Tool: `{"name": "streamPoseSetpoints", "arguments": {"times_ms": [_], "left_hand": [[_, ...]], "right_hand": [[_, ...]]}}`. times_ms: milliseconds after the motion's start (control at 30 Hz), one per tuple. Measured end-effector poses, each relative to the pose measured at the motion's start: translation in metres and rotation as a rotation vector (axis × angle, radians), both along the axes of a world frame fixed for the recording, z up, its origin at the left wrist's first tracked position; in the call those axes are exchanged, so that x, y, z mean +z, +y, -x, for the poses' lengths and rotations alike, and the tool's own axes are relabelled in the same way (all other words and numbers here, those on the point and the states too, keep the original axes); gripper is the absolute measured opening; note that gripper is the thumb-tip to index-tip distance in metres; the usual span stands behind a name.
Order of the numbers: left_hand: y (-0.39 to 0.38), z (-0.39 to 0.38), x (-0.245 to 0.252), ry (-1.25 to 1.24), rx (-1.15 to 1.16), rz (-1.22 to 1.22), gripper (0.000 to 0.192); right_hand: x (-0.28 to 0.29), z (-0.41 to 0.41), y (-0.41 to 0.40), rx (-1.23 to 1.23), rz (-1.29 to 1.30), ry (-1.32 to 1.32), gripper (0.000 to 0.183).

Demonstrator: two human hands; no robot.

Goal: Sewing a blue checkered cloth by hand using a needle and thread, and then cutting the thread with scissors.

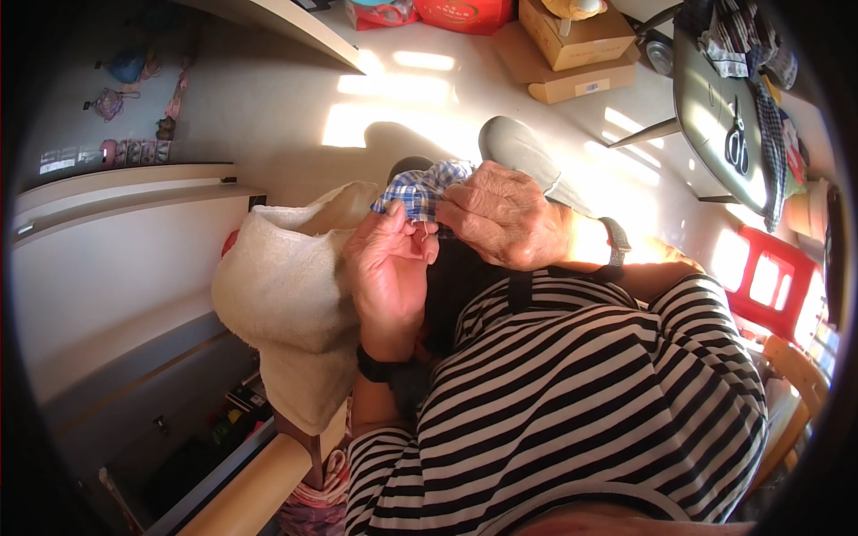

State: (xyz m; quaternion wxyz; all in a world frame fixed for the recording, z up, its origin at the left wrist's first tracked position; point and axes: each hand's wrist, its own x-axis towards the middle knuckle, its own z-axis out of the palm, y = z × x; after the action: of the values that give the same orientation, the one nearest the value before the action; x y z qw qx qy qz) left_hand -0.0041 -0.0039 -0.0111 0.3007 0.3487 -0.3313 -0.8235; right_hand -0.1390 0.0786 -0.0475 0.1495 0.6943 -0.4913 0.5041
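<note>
In front of my lap, both hands hold a blue-and-white checked cloth [429,182], bunched and creased. My left hand [392,275] is palm up and pinches the cloth's lower left edge under the thumb. The fingers of my right hand [509,214] are curled over the cloth's right side, back of the hand upward. A short pale thread [424,230] hangs from the cloth's edge between the two hands. What lies inside the right fingers is hidden.
Cream fleece fabric [288,281] drapes just left of my left hand. At the right, scissors [737,144] and folded fabrics lie on a dark chair seat [704,127]. Cardboard boxes [576,47] and a red bag [462,13] stand ahead. A red plastic frame [734,271] is beside my right elbow.
</note>
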Motion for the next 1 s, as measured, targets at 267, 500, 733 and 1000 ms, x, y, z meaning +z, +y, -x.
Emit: {"name": "streamPoseSetpoints", "arguments": {"times_ms": [267, 500, 733, 1000], "left_hand": [[-0.001, -0.006, -0.012, 0.19, -0.138, -0.164, 0.015], [-0.001, 0.003, -0.002, 0.181, -0.025, 0.068, 0.028], [0.0, 0.002, 0.009, -0.024, 0.008, 0.387, 0.026], [0.002, 0.004, 0.017, -0.228, 0.004, 0.513, 0.019]], "right_hand": [[-0.018, 0.016, 0.001, 0.061, -0.025, -0.036, 0.03], [0.02, 0.004, 0.015, -0.04, -0.125, -0.482, 0.021], [0.041, 0.012, 0.018, 0.301, -0.653, -1.12, 0.018], [0.033, 0.006, 0.01, 0.314, -0.434, -0.716, 0.011]]}}
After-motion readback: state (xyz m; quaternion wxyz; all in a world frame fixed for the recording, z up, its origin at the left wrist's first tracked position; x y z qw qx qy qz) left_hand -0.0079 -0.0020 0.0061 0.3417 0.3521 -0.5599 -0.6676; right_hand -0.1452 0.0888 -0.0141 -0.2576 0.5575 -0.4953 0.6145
